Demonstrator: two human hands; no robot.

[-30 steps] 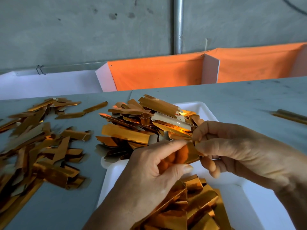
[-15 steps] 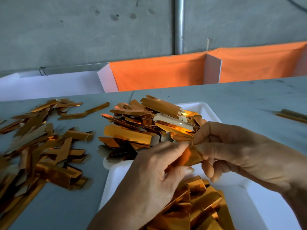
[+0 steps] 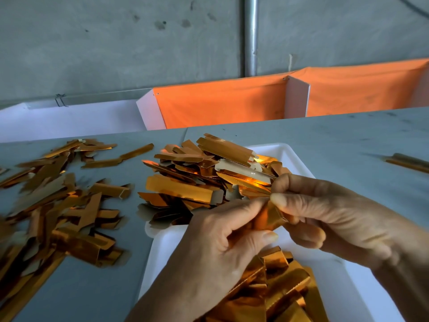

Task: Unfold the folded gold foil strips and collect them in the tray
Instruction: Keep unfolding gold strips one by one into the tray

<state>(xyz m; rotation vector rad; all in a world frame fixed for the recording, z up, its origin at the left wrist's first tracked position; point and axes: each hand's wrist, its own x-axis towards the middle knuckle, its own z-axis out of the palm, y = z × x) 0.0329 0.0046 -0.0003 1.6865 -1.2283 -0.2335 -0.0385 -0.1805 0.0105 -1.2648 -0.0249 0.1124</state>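
Grey surface (image 3: 325, 147) is carrying everything; white tray (image 3: 285, 151) is sitting centre-right, holding a heap of strips (image 3: 204, 177) at its far end and more strips (image 3: 274, 291) piling up at the near end. Loose pile of folded strips (image 3: 58, 205) is lying on the surface left of the tray, so plenty is waiting. Left hand (image 3: 209, 256) and right hand (image 3: 336, 217) are meeting above the tray, each grip pinched shut on one end of the same foil strip (image 3: 269, 217). Strip's long axis is running roughly left-right, tilting up toward the right hand; most of it is hiding between the fingers. Risks, as I judge them: pulling the ends apart too hard is likely tearing or creasing thin foil; releasing off-centre is dropping it onto the surface, not the tray.
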